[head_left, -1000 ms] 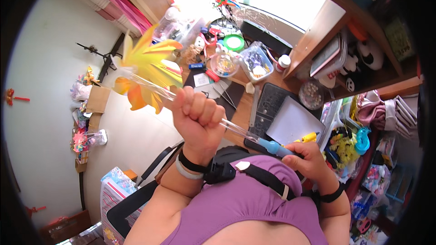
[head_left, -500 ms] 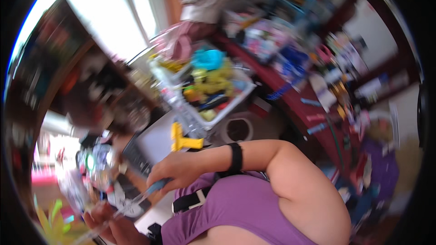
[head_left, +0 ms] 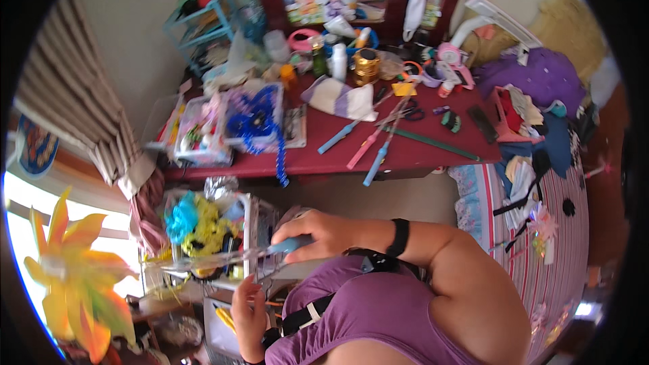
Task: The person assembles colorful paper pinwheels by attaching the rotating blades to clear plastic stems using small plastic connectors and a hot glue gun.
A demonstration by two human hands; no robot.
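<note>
My right hand (head_left: 316, 233) is wrapped round the blue handle (head_left: 289, 245) of a pinwheel, held level in front of me. From the handle a clear stick (head_left: 209, 258) runs left to the large yellow-orange shiny petals (head_left: 74, 270). Just below the stick is my left hand (head_left: 249, 311), its fingers raised and apart, holding nothing. Behind the stick stands a white bin (head_left: 251, 230) with a turquoise bundle (head_left: 181, 218) and yellow garland (head_left: 209, 226) in it.
A dark red dressing table (head_left: 304, 155) crosses the far side. On it lie several clear sticks with coloured handles, such as a pink one (head_left: 362, 154), scissors (head_left: 412, 113) and tubs of blue tinsel (head_left: 253, 115). Right of me is a striped bed (head_left: 534, 257) with clothes.
My view has swung right, bringing the dressing table and bed into full sight. The pinwheel stays in my right hand, its petals now showing. My left hand is now below the stick, apart from it.
</note>
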